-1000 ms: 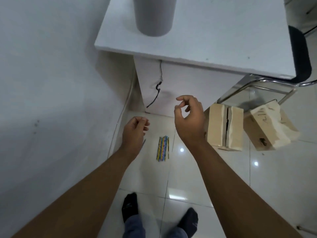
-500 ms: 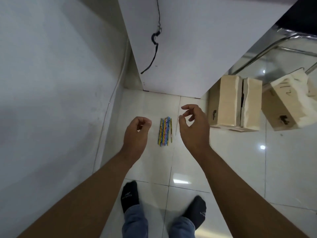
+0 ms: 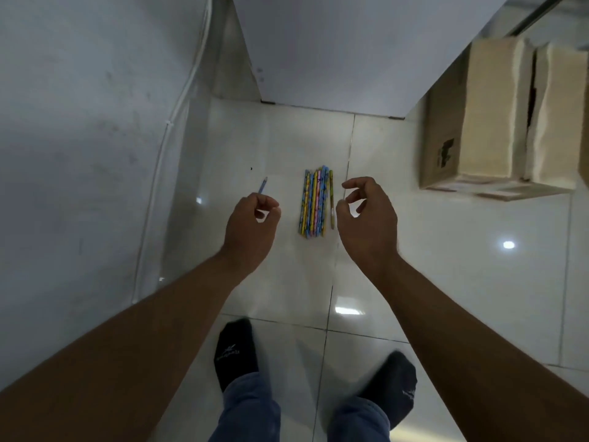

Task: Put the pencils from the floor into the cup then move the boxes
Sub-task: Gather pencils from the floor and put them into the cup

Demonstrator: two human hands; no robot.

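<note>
- Holds one blue pencil (image 3: pixel 263 185) in the clenched fingers (image 3: pixel 269 208) of the left hand (image 3: pixel 250 229), with its free end pointing far.
- Hovers the right hand (image 3: pixel 366 224) with fingers (image 3: pixel 355 183) loosely curled, released, grasping nothing.
- Finds the other pencils (image 3: pixel 314 202) side by side on the floor (image 3: pixel 446 250), between the two hands.
- Shows their long axis running near to far.
- Puts the right thumb just beside the rightmost pencil, so probably favours the right hand for the next pick, reaching left.
- Places a box (image 3: pixel 497 122) far right; no cup in view.
</note>
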